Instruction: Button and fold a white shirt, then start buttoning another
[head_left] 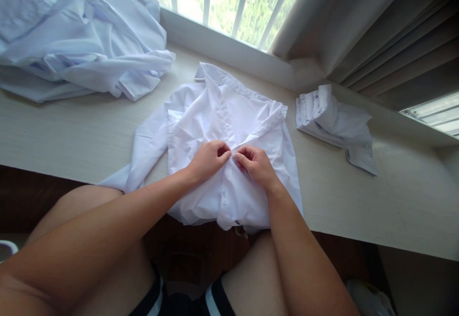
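Because the collared white shirt (pixel 247 191) lies front-up on the window ledge (pixel 344 201), left hand (pixel 211 158) and right hand (pixel 257 165) can both pinch its placket (pixel 224 184).

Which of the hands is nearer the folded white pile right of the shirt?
Right. The right hand is at the front of the shirt, left of the folded pile; the left hand is also at the shirt front, farther left.

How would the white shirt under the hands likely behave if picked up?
The white shirt would probably be floppy, since it lies in loose folds. It is likely light for its size, as it looks thin. If pulled, it may slide off the ledge, which its hem overhangs.
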### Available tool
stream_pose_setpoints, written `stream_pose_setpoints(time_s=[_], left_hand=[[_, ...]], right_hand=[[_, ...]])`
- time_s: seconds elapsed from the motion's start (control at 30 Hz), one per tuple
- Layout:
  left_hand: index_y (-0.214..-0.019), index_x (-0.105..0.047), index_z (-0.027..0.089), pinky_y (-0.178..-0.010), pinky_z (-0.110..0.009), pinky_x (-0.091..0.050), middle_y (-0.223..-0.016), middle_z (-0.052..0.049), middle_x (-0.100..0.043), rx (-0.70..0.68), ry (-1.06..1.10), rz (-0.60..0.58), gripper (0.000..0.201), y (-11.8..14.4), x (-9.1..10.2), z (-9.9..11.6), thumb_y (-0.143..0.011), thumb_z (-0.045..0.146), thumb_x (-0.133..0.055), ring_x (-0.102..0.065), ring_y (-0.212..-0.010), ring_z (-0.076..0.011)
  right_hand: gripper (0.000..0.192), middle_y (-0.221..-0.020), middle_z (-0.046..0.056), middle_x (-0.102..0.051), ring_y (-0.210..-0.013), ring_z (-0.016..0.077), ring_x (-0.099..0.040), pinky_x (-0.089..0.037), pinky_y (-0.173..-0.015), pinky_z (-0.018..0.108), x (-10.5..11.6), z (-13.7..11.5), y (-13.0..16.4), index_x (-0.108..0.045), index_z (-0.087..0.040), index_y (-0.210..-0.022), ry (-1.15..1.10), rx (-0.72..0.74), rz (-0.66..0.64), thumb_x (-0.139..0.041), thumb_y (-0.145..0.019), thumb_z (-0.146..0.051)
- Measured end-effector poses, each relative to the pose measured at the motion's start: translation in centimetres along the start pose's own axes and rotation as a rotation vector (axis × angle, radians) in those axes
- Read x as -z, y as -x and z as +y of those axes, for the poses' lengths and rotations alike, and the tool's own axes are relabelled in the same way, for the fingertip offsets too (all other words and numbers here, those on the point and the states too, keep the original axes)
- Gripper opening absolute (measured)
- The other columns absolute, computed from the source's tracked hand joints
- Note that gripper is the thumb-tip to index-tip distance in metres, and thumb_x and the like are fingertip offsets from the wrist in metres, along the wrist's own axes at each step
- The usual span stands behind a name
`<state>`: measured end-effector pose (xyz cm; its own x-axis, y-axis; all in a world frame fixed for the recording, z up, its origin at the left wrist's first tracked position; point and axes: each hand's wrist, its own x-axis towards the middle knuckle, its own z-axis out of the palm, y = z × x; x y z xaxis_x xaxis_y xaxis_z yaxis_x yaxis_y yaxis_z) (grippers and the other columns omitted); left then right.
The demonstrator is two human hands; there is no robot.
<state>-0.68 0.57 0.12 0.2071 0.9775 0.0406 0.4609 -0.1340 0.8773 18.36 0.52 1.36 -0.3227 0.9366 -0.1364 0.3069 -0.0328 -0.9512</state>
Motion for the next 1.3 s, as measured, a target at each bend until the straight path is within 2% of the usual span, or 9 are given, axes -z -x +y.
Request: stream_pose_setpoints(time_s=[0.47,0.63,0.87,0.97,1.07,1.2,1.3], left_hand=[[-0.081,-0.072,0.018,-0.065,-0.026,-0.046,-0.074,-0.001,-0.070,0.013,0.118,-0.098,0.011,-0.2,0.2,-0.3,-0.082,0.027,-0.065,-0.061,-0.071,-0.0149],[-0.078,-0.070,0.018,-0.063,-0.025,-0.046,-0.073,-0.001,-0.069,0.023,0.119,-0.090,0.012,-0.2,0.1,-0.4,-0.080,0.030,-0.068,-0.061,-0.070,-0.0150],[-0.075,-0.066,0.018,-0.062,-0.026,-0.043,-0.072,0.000,-0.066,0.028,0.122,-0.060,0.020,0.0,0.4,0.2,-0.083,0.035,-0.070,-0.058,-0.068,-0.0141],[-0.078,-0.067,0.019,-0.066,-0.027,-0.044,-0.074,0.000,-0.066,0.005,0.029,-0.036,0.013,0.1,0.9,0.3,-0.086,0.028,-0.065,-0.058,-0.069,-0.0141],[-0.086,-0.070,0.020,-0.075,-0.031,-0.046,-0.086,-0.002,-0.069,-0.075,-0.205,0.003,0.008,0.1,1.5,0.1,-0.089,0.023,-0.063,-0.060,-0.078,-0.0169],[-0.097,-0.073,0.021,-0.090,-0.038,-0.048,-0.099,-0.008,-0.068,-0.158,-0.456,-0.032,0.012,-0.1,2.1,-0.5,-0.089,0.028,-0.068,-0.060,-0.100,-0.0264],[-0.093,-0.074,0.020,-0.094,-0.043,-0.049,-0.100,-0.009,-0.066,-0.152,-0.515,-0.089,0.012,-0.4,2.2,-0.9,-0.088,0.031,-0.070,-0.059,-0.102,-0.0290]], right_hand=[[0.027,-0.070,-0.001,-0.059,-0.061,0.0119,-0.052,-0.042,-0.060,0.026,0.1,0.1,0.0,-0.065,-0.017,-0.083,-0.018,-0.011,-0.018,-0.068,-0.089,-0.043],[0.028,-0.070,0.000,-0.060,-0.062,0.0126,-0.052,-0.042,-0.061,0.026,0.0,0.2,0.0,-0.066,-0.018,-0.083,0.044,-0.010,-0.012,-0.065,-0.090,-0.044],[0.022,-0.083,0.003,-0.070,-0.076,0.0163,-0.060,-0.044,-0.071,0.028,0.1,0.4,0.0,-0.071,-0.019,-0.087,0.246,0.028,0.061,-0.063,-0.092,-0.038],[0.019,-0.084,0.002,-0.070,-0.078,0.0171,-0.061,-0.045,-0.075,0.030,0.6,0.3,0.1,-0.071,-0.020,-0.088,0.309,0.047,0.120,-0.063,-0.092,-0.037],[0.013,-0.086,0.002,-0.069,-0.079,0.0175,-0.060,-0.046,-0.078,0.032,1.4,0.3,0.2,-0.071,-0.021,-0.094,0.404,0.053,0.179,-0.067,-0.090,-0.033],[0.012,-0.091,0.003,-0.066,-0.086,0.0183,-0.058,-0.045,-0.083,0.032,2.1,0.7,0.2,-0.069,-0.020,-0.091,0.538,0.085,0.106,-0.076,-0.084,-0.028],[0.013,-0.092,0.004,-0.065,-0.089,0.0198,-0.057,-0.043,-0.086,0.034,1.8,1.1,0.1,-0.069,-0.020,-0.084,0.636,0.090,0.101,-0.081,-0.082,-0.026]])
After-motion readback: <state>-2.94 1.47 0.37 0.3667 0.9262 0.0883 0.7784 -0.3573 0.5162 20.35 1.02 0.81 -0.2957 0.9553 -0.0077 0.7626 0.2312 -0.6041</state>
